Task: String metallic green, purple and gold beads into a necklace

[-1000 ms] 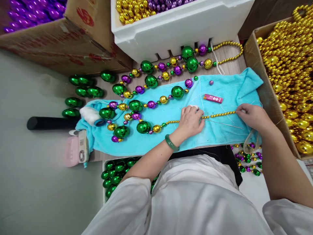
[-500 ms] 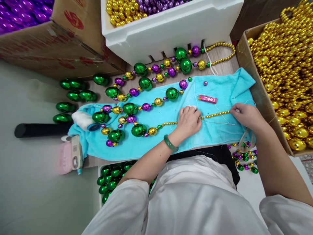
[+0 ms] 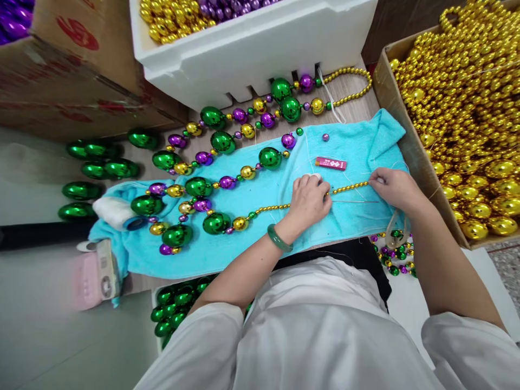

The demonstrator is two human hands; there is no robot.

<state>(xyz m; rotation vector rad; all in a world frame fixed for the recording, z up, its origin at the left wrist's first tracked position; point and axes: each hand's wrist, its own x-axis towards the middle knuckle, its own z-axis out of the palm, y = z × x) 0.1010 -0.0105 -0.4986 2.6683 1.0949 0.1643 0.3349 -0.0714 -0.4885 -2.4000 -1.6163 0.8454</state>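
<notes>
A strand of small gold beads (image 3: 350,187) runs across the turquoise towel (image 3: 227,246) and joins larger green, purple and gold beads on the left. My left hand (image 3: 309,200), a green bangle on its wrist, is closed over the strand with curled fingers. At the strand's right end my right hand (image 3: 393,187) pinches the gold beads between thumb and forefinger. A thin straight needle-like piece (image 3: 357,202) lies just below the strand, between my hands. Above them on the towel are a dark pink lighter (image 3: 331,163) and a loose purple bead (image 3: 325,137).
A finished-looking bead necklace (image 3: 290,108) lies behind the towel, by a white foam box (image 3: 260,59). Right stands a carton (image 3: 424,168) heaped with gold beads. A white thread spool (image 3: 117,213) and large green beads (image 3: 83,189) sit left; another carton (image 3: 93,70) rises behind.
The whole scene has shifted left in view as my head turned. Both hands keep their hold on the gold bead strand, with little movement against the towel.
</notes>
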